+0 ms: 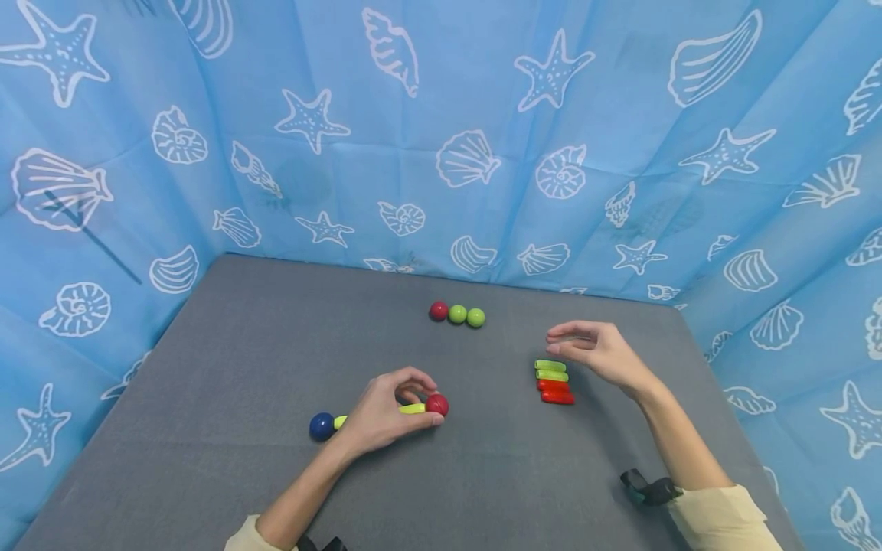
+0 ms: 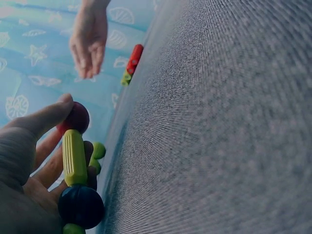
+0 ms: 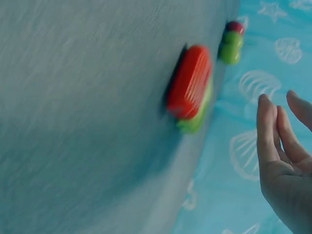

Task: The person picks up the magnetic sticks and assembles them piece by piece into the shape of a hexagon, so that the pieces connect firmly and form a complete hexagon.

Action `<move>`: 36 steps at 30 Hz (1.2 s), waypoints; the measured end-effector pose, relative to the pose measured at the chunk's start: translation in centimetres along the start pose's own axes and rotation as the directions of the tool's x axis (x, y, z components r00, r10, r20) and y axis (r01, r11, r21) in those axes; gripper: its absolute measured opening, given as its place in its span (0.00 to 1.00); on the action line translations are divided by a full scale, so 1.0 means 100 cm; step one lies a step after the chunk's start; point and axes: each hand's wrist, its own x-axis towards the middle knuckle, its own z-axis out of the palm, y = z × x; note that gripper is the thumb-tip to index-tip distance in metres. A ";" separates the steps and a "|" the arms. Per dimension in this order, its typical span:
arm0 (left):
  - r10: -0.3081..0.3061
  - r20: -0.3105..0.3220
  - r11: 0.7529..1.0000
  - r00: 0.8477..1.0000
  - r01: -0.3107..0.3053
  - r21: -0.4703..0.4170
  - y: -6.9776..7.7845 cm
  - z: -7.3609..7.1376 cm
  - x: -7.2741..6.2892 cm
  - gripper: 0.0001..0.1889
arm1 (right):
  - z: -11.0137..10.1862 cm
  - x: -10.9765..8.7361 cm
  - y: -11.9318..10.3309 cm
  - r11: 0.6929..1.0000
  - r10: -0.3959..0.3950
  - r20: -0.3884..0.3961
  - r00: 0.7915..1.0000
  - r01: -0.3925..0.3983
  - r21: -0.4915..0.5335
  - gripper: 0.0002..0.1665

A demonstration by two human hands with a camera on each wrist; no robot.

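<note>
My left hand (image 1: pixel 386 409) holds a chain of balls and ribbed sticks low over the table, thumb against the red ball (image 1: pixel 437 405) at its right end. A yellow-green stick (image 2: pixel 74 157) joins that ball to a dark blue ball (image 2: pixel 81 207) in the left wrist view. In the head view a blue ball (image 1: pixel 321 426) forms the left end; the hand hides the chain's middle. My right hand (image 1: pixel 601 353) hovers with nothing in its fingers, just above a row of two yellow-green sticks (image 1: pixel 551 366) and two red sticks (image 1: pixel 556 398).
Farther back on the grey table (image 1: pixel 310 329) lie a loose red ball (image 1: pixel 439 311) and two green balls (image 1: pixel 466 315), side by side. A blue curtain (image 1: pixel 427 99) with white shells and starfish surrounds the table's back and sides.
</note>
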 end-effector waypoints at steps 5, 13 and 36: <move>0.008 0.003 1.000 1.000 -0.008 -0.003 -0.001 0.000 0.000 0.21 | -0.009 0.003 0.026 0.998 0.020 0.054 0.998 -0.017 -0.065 0.27; 0.002 0.008 1.000 1.000 -0.002 -0.005 -0.001 0.001 0.000 0.21 | -0.009 0.011 0.054 0.992 0.037 0.121 0.992 -0.022 -0.128 0.22; 0.021 0.010 1.000 1.000 -0.021 -0.007 -0.001 0.000 0.000 0.22 | -0.009 0.013 0.054 0.990 -0.005 0.010 1.000 0.006 -0.140 0.19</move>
